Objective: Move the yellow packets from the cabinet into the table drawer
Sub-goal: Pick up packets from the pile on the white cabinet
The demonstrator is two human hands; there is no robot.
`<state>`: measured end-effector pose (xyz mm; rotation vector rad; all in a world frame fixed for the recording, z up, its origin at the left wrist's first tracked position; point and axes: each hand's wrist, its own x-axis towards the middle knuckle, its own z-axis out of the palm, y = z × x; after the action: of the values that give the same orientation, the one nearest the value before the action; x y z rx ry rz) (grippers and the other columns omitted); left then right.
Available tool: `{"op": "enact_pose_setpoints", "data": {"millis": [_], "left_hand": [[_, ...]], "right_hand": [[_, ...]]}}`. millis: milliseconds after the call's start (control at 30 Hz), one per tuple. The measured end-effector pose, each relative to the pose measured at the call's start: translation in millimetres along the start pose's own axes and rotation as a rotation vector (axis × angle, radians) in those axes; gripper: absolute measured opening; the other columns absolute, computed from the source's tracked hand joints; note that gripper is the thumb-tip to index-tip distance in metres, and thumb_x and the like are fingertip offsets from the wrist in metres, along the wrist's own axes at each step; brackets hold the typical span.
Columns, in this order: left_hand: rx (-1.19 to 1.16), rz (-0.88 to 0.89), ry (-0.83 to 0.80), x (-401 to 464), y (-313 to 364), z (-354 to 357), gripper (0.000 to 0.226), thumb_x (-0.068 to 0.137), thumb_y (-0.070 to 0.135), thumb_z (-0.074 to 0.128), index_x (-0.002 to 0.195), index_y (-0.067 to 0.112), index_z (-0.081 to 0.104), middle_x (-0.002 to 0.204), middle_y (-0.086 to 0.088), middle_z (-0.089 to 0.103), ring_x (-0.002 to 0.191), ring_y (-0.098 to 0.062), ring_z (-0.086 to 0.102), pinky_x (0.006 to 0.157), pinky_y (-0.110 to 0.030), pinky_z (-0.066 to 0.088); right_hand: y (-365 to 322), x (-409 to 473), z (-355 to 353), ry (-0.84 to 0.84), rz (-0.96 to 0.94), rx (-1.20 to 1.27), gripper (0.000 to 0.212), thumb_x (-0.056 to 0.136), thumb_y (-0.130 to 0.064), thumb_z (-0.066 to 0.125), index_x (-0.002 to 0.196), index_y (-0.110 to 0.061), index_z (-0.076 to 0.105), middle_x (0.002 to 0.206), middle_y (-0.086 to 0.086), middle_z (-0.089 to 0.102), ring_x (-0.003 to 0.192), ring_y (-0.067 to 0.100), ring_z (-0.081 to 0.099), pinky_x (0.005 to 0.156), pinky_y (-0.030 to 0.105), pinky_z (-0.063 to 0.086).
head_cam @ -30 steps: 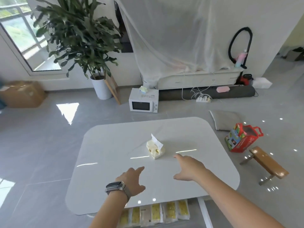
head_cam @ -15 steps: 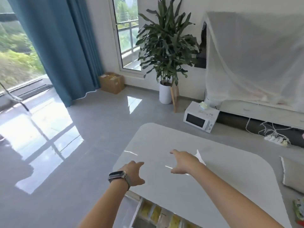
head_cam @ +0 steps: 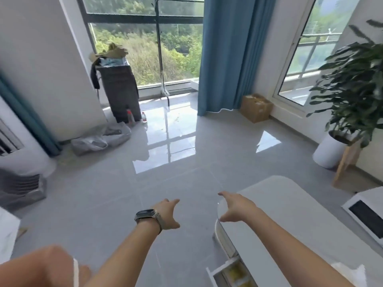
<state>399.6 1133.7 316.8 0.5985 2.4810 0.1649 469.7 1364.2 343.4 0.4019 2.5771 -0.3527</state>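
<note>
**Operator:** Looking at the lower right of the frame, I see the drawer (head_cam: pixel 224 272) pulled out from under the white table (head_cam: pixel 294 220), with yellow packets (head_cam: pixel 238 273) already lying inside. I'd judge it is left open so more can be dropped in.

**Observer:** And the cabinet?

**Operator:** I can't pick it out with any certainty, so I can't say where any remaining packets are.

**Observer:** The hands?

**Operator:** Both are empty. My left hand (head_cam: pixel 167 214), watch (head_cam: pixel 147 216) at the wrist, sits at bottom centre over bare floor (head_cam: pixel 165 158), fingers loosely spread, thumb out. My right hand (head_cam: pixel 236 208), just beside it, hovers above the table's rounded corner, fingers relaxed and reaching forward, grasping nothing. Both forearms stretch ahead, roughly parallel, probably ready for the next pickup.
</note>
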Motion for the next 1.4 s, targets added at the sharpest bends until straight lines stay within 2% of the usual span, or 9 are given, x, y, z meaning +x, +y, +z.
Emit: {"op": "enact_pose_setpoints", "data": {"millis": [167, 367, 500, 633, 867, 1067, 1200, 1400], "left_hand": [[-0.110, -0.160, 0.030, -11, -124, -22, 0.088, 0.084, 0.039, 0.068, 0.156, 0.029, 0.017, 0.156, -0.003, 0.031, 0.139, -0.023, 0.040, 0.110, -0.035, 0.040], [-0.182, -0.318, 0.065, -34, -269, -31, 0.089, 0.083, 0.039, 0.069, 0.156, 0.024, 0.020, 0.158, -0.003, 0.030, 0.143, -0.021, 0.035, 0.114, -0.033, 0.034], [-0.256, -0.415, 0.077, -55, -347, -32, 0.088, 0.086, 0.038, 0.070, 0.156, 0.021, 0.020, 0.160, -0.003, 0.029, 0.145, -0.020, 0.032, 0.115, -0.030, 0.031], [-0.327, -0.535, 0.117, -67, -417, -33, 0.087, 0.083, 0.038, 0.069, 0.155, 0.025, 0.021, 0.155, -0.006, 0.035, 0.139, -0.024, 0.040, 0.112, -0.032, 0.037], [-0.447, -0.718, 0.121, -57, -524, -42, 0.076, 0.091, 0.036, 0.059, 0.156, 0.026, 0.020, 0.153, -0.011, 0.034, 0.137, -0.026, 0.043, 0.107, -0.029, 0.039], [-0.560, -0.856, 0.175, -19, -606, -85, 0.078, 0.093, 0.037, 0.060, 0.157, 0.026, 0.016, 0.155, -0.013, 0.030, 0.131, -0.028, 0.050, 0.102, -0.030, 0.041], [-0.635, -0.916, 0.196, -6, -656, -105, 0.077, 0.092, 0.038, 0.059, 0.156, 0.028, 0.017, 0.159, -0.009, 0.025, 0.130, -0.026, 0.051, 0.102, -0.034, 0.045], [-0.729, -1.039, 0.201, -14, -730, -102, 0.076, 0.090, 0.042, 0.057, 0.155, 0.030, 0.020, 0.152, -0.008, 0.035, 0.131, -0.029, 0.048, 0.104, -0.037, 0.045]], "right_hand": [[-125, 57, -4, -0.030, -0.170, -0.079, 0.084, 0.082, -0.039, 0.070, 0.151, -0.036, 0.022, 0.131, 0.000, 0.054, 0.122, 0.021, 0.053, 0.092, 0.032, 0.046], [-278, 111, 9, -0.089, -0.331, -0.163, 0.081, 0.084, -0.037, 0.069, 0.151, -0.034, 0.023, 0.134, 0.002, 0.051, 0.122, 0.023, 0.052, 0.092, 0.033, 0.046], [-365, 138, 20, -0.139, -0.407, -0.227, 0.084, 0.082, -0.037, 0.070, 0.150, -0.035, 0.022, 0.135, 0.001, 0.049, 0.124, 0.025, 0.050, 0.101, 0.042, 0.045], [-448, 170, 26, -0.148, -0.522, -0.284, 0.085, 0.081, -0.037, 0.073, 0.150, -0.032, 0.024, 0.134, 0.005, 0.049, 0.123, 0.027, 0.051, 0.100, 0.043, 0.047], [-580, 255, 28, -0.164, -0.712, -0.446, 0.083, 0.081, -0.035, 0.072, 0.149, -0.028, 0.026, 0.130, 0.006, 0.051, 0.120, 0.026, 0.052, 0.093, 0.035, 0.047], [-700, 333, 7, -0.152, -0.866, -0.551, 0.079, 0.081, -0.034, 0.069, 0.149, -0.031, 0.028, 0.129, 0.004, 0.053, 0.116, 0.025, 0.055, 0.084, 0.033, 0.048], [-773, 366, 5, -0.161, -0.937, -0.652, 0.078, 0.082, -0.033, 0.067, 0.149, -0.033, 0.026, 0.130, 0.002, 0.053, 0.119, 0.023, 0.054, 0.087, 0.033, 0.048], [-884, 393, 27, -0.199, -1.062, -0.775, 0.074, 0.085, -0.031, 0.063, 0.149, -0.033, 0.027, 0.129, 0.000, 0.054, 0.116, 0.022, 0.055, 0.084, 0.033, 0.050]]}}
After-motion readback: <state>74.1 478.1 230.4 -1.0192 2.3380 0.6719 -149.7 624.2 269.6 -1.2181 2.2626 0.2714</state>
